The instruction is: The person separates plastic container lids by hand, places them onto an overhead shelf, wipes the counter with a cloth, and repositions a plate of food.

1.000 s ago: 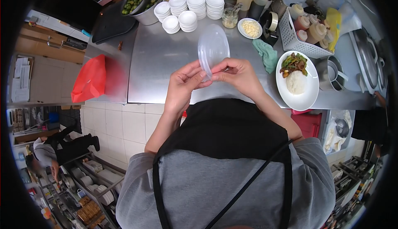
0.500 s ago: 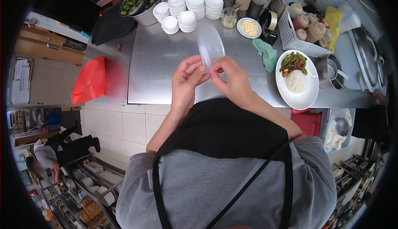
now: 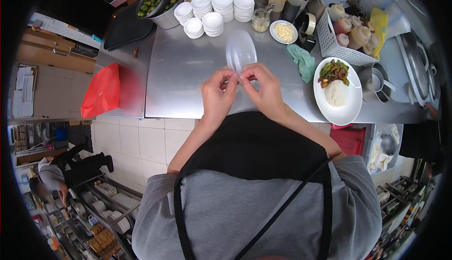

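Between my two hands stands a clear, rounded plastic lid (image 3: 241, 48), tilted up above the steel counter; it may be more than one nested together. My left hand (image 3: 219, 90) pinches its near edge with thumb and fingers. Right beside it, my right hand (image 3: 263, 88) pinches the same edge, the fingertips of both hands almost meeting. Beyond the lid, stacks of small white dishes (image 3: 213, 23) stand on the counter. To the right lies a white oval plate (image 3: 320, 101) with rice (image 3: 336, 93) and a meat-and-green-vegetable dish (image 3: 334, 73).
A red bag (image 3: 102, 93) lies on the left end of the counter (image 3: 179, 95). At the back are a pot of green limes (image 3: 165, 17), a glass jar (image 3: 260, 20) and a plate of chopped garlic (image 3: 284, 32). A green cloth (image 3: 301, 62) lies near a white bottle basket (image 3: 339, 48).
My left hand has shifted slightly right and its fingers have drawn in to a pinch by the right hand's. The lid has moved slightly right and looks broader.
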The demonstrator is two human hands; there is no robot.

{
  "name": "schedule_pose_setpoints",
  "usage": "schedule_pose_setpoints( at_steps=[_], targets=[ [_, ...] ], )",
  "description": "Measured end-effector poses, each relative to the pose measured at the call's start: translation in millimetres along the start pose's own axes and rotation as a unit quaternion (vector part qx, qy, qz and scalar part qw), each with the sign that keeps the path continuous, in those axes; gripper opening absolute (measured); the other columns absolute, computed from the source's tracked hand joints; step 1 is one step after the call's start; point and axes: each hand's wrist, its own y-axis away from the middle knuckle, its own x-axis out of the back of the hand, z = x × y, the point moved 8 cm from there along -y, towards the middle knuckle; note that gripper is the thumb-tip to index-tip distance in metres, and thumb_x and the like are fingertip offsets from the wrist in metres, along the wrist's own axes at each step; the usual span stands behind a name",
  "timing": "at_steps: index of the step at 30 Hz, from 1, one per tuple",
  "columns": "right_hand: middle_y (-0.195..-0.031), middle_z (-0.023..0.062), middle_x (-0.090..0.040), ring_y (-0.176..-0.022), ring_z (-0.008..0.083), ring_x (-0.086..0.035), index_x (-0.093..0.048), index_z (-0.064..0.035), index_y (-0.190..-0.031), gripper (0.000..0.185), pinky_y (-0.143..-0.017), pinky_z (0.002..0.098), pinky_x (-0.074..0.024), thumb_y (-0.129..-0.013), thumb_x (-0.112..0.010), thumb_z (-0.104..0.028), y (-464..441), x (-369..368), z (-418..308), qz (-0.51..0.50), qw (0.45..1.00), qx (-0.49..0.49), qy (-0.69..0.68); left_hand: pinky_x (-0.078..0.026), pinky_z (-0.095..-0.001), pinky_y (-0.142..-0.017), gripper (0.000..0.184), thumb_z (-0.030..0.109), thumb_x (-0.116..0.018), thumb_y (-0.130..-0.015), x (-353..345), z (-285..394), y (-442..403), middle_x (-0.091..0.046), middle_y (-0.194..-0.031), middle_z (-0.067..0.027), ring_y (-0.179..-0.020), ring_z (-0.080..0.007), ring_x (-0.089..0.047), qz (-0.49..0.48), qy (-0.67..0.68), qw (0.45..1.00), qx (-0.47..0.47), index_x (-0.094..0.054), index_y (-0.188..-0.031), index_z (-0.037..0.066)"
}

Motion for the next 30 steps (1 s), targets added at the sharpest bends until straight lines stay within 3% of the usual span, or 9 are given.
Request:
schedule_pose_setpoints(
  at_steps=[2, 4, 8, 12, 15, 17, 20, 22, 30],
  targets=[
    [-0.082, 0.0113, -0.057, -0.071, 0.0272, -0.059, -0.053, -0.0019, -0.082, 0.010, -0.062, 0.0324, -0.0471, -0.074, -0.059, -0.003, 1, -2, 8, -0.005, 1.000, 0.000, 0.002, -0.053, -0.0270, -0.068, 0.008, 0.001, -0.055, -0.082, 0, -9, -2, -0.059, -0.084, -0.0086, -0.073, -0.0124, -0.060, -0.001, -0.008, 1.000, 0.004, -0.055, -0.084, -0.007],
    [-0.088, 0.0094, -0.056, -0.074, 0.0140, -0.057, -0.053, 0.0028, -0.082, 0.005, -0.064, 0.0259, -0.0485, -0.077, -0.056, 0.002, 4, -8, 27, -0.014, 0.998, -0.052, -0.036, -0.053, -0.0268, -0.067, 0.008, 0.000, -0.056, -0.082, 0, -21, -3, -0.059, -0.082, -0.0084, -0.072, -0.0122, -0.060, -0.001, -0.016, 1.000, 0.007, -0.055, -0.083, -0.008],
    [-0.090, 0.0091, -0.057, -0.075, 0.0128, -0.057, -0.054, 0.0018, -0.082, 0.003, -0.066, 0.0250, -0.0482, -0.079, -0.055, 0.000, 3, 9, 51, -0.024, 0.997, -0.074, -0.014, -0.053, -0.0270, -0.069, 0.008, 0.001, -0.052, -0.083, 14, -71, -9, -0.059, -0.078, -0.0069, -0.071, -0.0115, -0.058, 0.018, 0.050, 0.996, 0.073, -0.056, -0.083, -0.006],
    [-0.083, 0.0106, -0.061, -0.070, 0.0199, -0.061, -0.054, -0.0006, -0.079, 0.006, -0.060, 0.0286, -0.0465, -0.074, -0.059, -0.002, -13, 71, 73, 0.064, 0.992, -0.094, 0.050, -0.052, -0.0270, -0.072, 0.009, 0.005, -0.052, -0.083, 45, -136, -6, -0.058, -0.077, -0.0065, -0.071, -0.0126, -0.058, 0.006, 0.096, 0.968, 0.230, -0.056, -0.083, -0.004],
    [-0.084, 0.0105, -0.060, -0.071, 0.0218, -0.059, -0.054, -0.0002, -0.077, 0.007, -0.062, 0.0311, -0.0469, -0.071, -0.058, 0.000, -13, 74, 60, 0.056, 0.991, -0.064, 0.107, -0.052, -0.0260, -0.070, 0.010, 0.006, -0.053, -0.084, 37, -144, 2, -0.058, -0.076, -0.0069, -0.070, -0.0130, -0.058, 0.005, 0.140, 0.956, 0.257, -0.056, -0.083, -0.004],
    [-0.084, 0.0109, -0.057, -0.076, 0.0266, -0.057, -0.054, 0.0000, -0.078, 0.009, -0.064, 0.0357, -0.0473, -0.070, -0.057, -0.004, 0, 32, 50, -0.053, 0.952, 0.095, 0.285, -0.052, -0.0260, -0.070, 0.010, 0.006, -0.053, -0.084, 18, -141, 3, -0.057, -0.077, -0.0067, -0.070, -0.0127, -0.058, -0.006, 0.165, 0.954, 0.252, -0.055, -0.084, -0.003],
    [-0.087, 0.0134, -0.056, -0.083, 0.0315, -0.055, -0.053, 0.0006, -0.080, 0.013, -0.071, 0.0364, -0.0458, -0.069, -0.058, -0.001, 26, -15, 64, -0.126, 0.944, 0.097, 0.289, -0.052, -0.0267, -0.070, 0.009, 0.007, -0.053, -0.084, -7, -129, 5, -0.057, -0.078, -0.0061, -0.071, -0.0129, -0.058, -0.021, 0.198, 0.948, 0.250, -0.055, -0.084, -0.002],
    [-0.085, 0.0125, -0.055, -0.085, 0.0303, -0.053, -0.054, -0.0026, -0.086, 0.016, -0.070, 0.0390, -0.0470, -0.073, -0.055, -0.012, 29, -28, 60, -0.150, 0.957, 0.060, 0.239, -0.051, -0.0270, -0.071, 0.009, 0.009, -0.053, -0.084, -14, -123, 4, -0.057, -0.079, -0.0046, -0.072, -0.0123, -0.058, -0.034, 0.205, 0.946, 0.247, -0.056, -0.084, 0.000],
    [-0.090, 0.0125, -0.055, -0.085, 0.0303, -0.053, -0.052, -0.0042, -0.096, 0.026, -0.071, 0.0394, -0.0465, -0.071, -0.057, -0.008, 22, -22, 66, -0.103, 0.963, 0.043, 0.247, -0.051, -0.0250, -0.068, 0.010, 0.005, -0.054, -0.084, -33, -124, 9, -0.058, -0.083, -0.0082, -0.074, -0.0126, -0.058, -0.053, 0.205, 0.948, 0.240, -0.057, -0.087, -0.004]
  ],
)
